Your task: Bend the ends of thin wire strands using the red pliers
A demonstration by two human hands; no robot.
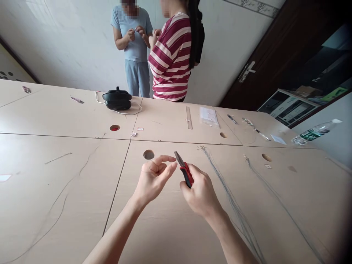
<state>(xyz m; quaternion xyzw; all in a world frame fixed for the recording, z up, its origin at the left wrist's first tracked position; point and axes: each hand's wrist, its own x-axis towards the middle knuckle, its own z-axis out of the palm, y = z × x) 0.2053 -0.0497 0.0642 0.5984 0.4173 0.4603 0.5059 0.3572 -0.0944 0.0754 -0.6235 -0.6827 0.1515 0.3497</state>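
The right grip (202,187) was grasping the red-and-black metal pliers (187,175). The left grip (154,178) was just beside the pliers, its hold uncertain; a careless slip could have pinched its fingertip.

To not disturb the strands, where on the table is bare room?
A broad free patch lies between the long strand and the seam. A narrower one separates the thick bundle from the thin bundle. It is crowded beyond them, around the ruler, plastic bag and pen.
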